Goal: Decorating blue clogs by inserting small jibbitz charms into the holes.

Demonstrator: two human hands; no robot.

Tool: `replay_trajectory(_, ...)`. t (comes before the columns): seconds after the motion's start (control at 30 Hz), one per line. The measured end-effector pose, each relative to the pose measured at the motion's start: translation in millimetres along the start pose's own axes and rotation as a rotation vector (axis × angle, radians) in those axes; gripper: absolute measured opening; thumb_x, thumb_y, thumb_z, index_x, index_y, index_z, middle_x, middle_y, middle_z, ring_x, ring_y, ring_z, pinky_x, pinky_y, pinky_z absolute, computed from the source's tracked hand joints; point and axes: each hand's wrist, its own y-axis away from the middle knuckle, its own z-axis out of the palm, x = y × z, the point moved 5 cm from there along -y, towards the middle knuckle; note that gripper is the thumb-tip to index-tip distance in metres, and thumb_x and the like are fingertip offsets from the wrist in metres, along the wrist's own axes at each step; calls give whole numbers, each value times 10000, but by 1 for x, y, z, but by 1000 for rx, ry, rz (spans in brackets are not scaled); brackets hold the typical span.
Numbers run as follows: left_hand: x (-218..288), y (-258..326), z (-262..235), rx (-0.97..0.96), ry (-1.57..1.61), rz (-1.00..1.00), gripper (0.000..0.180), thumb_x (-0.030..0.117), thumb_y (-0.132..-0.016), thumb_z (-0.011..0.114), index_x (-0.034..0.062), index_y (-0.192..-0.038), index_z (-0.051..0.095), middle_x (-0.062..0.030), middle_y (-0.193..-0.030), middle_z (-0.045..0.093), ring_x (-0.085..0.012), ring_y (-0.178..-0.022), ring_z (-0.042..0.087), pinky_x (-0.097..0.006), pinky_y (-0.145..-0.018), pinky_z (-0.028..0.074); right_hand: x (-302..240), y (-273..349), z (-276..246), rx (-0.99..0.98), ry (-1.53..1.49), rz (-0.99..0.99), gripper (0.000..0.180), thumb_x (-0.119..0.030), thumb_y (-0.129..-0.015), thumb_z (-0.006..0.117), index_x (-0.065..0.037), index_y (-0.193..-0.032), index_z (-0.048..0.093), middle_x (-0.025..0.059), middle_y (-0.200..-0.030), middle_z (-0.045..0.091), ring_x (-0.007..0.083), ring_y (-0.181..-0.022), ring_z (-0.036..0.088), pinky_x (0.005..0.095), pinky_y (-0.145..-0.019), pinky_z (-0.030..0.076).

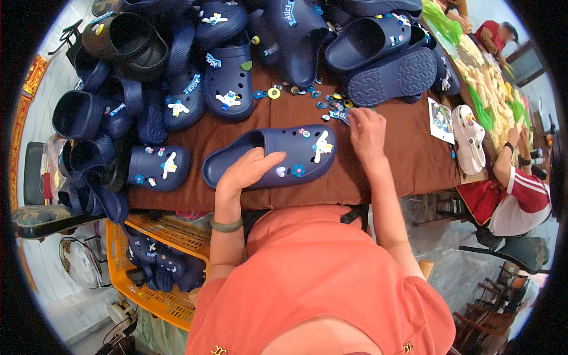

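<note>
A navy blue clog (234, 155) lies on the brown cloth in front of me, its toe to the right. On its upper sit several charms, among them a white character figure and a blue flower. My left hand (247, 167) grips the clog at its opening, fingers tucked inside and thumb resting over the upper. Beyond the clog, my right hand (368, 133) reaches to a small heap of charms (322, 105). Its fingertips close on a blue lettered shoe charm (338, 116), which is partly covered by them.
Many navy clogs (228, 83) crowd the table's far and left sides. A white clog (469, 139) and a picture card (441, 120) lie at the right. An orange basket (160, 305) of clogs stands below left. Co-workers sit at the right beside a pale heap (488, 89).
</note>
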Motion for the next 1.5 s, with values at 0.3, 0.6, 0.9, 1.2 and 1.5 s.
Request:
replay_trajectory(0.3, -33, -12, -5, 216, -31, 77, 608, 499, -849, 579, -99, -736, 571, -138, -690, 522, -165, -670, 494, -352, -569, 389, 36, 0, 39, -169, 115, 112, 171, -221, -859, 637, -80, -955, 648, 115, -831, 629, 316, -735, 626, 422, -657, 490)
replay_trajectory(0.6, 8, 3, 1, 34, -17, -36, 361, 321, -908, 568, -6, -1024, 666, -11, -887, 642, -78, -813, 533, -259, -709, 440, -3, -11, 15, -219, -828, 593, 152, -46, -822, 696, -17, -957, 633, 30, -863, 640, 74, -790, 584, 229, -672, 466)
replay_trajectory(0.9, 19, 4, 3, 22, -2, 51, 363, 343, -902, 568, 6, -989, 668, -29, -849, 653, -99, -752, 559, -271, -663, 447, -81, -48, 47, -1033, -1098, 323, 160, -135, -848, 685, 4, -927, 678, -7, -849, 658, 62, -793, 571, 227, -703, 457)
replay_trajectory(1.2, 28, 12, 1, 54, -310, 202, 389, 405, -871, 579, 33, -930, 676, -27, -728, 611, -105, -629, 510, -263, -551, 397, -93, -68, 83, -1521, -961, -161, 285, -267, -866, 694, -29, -1000, 612, -14, -860, 626, 71, -763, 548, 249, -688, 457)
replay_trajectory(1.5, 26, 6, 6, -31, -8, 58, 388, 336, -874, 595, -2, -1057, 649, -45, -916, 660, -128, -816, 575, -283, -737, 466, -104, -73, 138, -2040, -764, -229, 434, -272, -816, 745, 34, -1084, 592, 69, -978, 661, 151, -898, 611, 297, -796, 488)
